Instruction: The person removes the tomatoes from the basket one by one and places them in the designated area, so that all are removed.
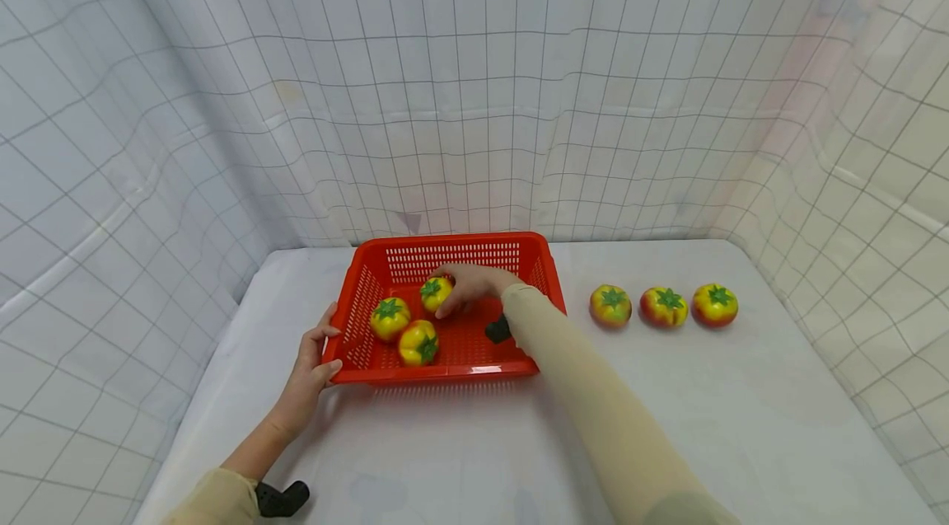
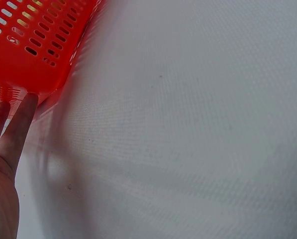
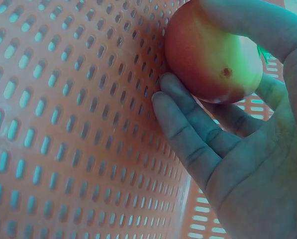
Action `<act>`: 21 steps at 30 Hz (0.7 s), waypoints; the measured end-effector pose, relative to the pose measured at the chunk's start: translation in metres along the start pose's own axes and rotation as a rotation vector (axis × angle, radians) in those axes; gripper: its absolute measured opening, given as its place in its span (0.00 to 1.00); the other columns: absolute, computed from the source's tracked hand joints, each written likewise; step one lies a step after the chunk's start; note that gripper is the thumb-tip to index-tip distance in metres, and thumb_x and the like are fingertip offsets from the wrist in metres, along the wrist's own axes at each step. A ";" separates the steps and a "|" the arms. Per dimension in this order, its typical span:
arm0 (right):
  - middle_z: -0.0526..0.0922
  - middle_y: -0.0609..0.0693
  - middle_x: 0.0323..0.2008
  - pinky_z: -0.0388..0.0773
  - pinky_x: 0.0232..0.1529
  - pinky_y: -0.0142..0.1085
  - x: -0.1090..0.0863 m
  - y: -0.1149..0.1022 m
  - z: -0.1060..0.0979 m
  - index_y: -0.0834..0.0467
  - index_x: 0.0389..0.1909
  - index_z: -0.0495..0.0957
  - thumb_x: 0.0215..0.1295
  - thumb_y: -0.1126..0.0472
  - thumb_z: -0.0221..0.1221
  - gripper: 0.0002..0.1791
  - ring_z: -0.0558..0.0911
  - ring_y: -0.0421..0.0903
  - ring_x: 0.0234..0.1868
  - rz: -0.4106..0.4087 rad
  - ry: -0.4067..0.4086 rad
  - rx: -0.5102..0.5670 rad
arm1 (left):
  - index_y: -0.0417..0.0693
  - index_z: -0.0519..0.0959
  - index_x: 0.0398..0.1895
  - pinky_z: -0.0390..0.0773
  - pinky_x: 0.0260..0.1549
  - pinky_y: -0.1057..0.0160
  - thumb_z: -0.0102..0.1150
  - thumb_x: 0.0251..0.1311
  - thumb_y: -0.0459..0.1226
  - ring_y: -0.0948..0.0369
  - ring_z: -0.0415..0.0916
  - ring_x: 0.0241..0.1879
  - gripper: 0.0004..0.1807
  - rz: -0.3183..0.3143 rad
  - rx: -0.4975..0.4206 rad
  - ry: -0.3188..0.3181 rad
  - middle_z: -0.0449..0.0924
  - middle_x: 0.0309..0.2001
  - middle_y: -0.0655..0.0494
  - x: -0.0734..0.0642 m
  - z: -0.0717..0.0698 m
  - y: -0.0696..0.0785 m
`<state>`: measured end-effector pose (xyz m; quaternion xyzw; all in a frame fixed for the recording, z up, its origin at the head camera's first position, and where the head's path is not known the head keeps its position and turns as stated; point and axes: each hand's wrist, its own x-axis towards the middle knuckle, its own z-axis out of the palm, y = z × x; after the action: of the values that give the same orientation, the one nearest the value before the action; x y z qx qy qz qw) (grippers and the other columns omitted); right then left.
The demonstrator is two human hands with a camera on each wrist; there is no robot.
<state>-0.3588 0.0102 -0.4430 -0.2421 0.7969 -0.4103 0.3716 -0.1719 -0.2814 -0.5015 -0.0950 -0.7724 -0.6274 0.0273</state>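
A red plastic basket (image 1: pixel 445 377) with slotted walls stands on the white table. At its left end my left hand (image 1: pixel 310 368) grips the rim near the front corner; in the left wrist view, straight fingers (image 2: pixel 19 124) touch the outer wall. Inside the basket, my right hand (image 1: pixel 474 286) holds a red-and-yellow tomato (image 1: pixel 435 292) with a green star-shaped top. The right wrist view has thumb and fingers around this tomato (image 3: pixel 213 59), beside the slotted wall. Two similar tomatoes, one at the left (image 1: pixel 390 319) and one nearer the front (image 1: pixel 418 343), lie in the basket.
Right of the basket, three more tomatoes form a row: one nearest the basket (image 1: pixel 611 307), a middle one (image 1: pixel 663 307) and a far one (image 1: pixel 715 305). White gridded curtains (image 1: pixel 460 96) hang behind and along both sides of the table (image 1: pixel 712 410).
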 end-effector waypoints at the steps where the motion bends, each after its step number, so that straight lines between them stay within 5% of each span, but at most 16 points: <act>1: 0.73 0.54 0.57 0.78 0.59 0.48 0.000 0.000 0.000 0.51 0.73 0.65 0.60 0.59 0.73 0.42 0.75 0.53 0.56 -0.002 0.000 -0.002 | 0.49 0.55 0.61 0.77 0.53 0.72 0.44 0.68 0.30 0.43 0.33 0.80 0.20 0.001 0.001 -0.001 0.32 0.84 0.56 0.000 0.000 0.000; 16: 0.70 0.51 0.62 0.82 0.53 0.40 -0.017 -0.010 -0.016 0.46 0.75 0.63 0.61 0.60 0.71 0.43 0.72 0.51 0.61 -0.075 -0.010 -0.005 | 0.51 0.56 0.59 0.76 0.53 0.73 0.40 0.68 0.27 0.48 0.33 0.80 0.20 0.033 -0.027 -0.002 0.32 0.84 0.55 -0.001 0.001 0.001; 21: 0.69 0.53 0.63 0.80 0.56 0.45 -0.029 -0.015 -0.026 0.45 0.74 0.65 0.60 0.60 0.72 0.42 0.72 0.53 0.61 -0.081 -0.008 0.024 | 0.51 0.57 0.59 0.76 0.52 0.73 0.41 0.67 0.26 0.48 0.33 0.80 0.20 0.031 -0.039 0.001 0.32 0.84 0.55 -0.001 0.002 0.003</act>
<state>-0.3602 0.0347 -0.4094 -0.2711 0.7801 -0.4335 0.3606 -0.1704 -0.2794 -0.4994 -0.1070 -0.7586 -0.6418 0.0357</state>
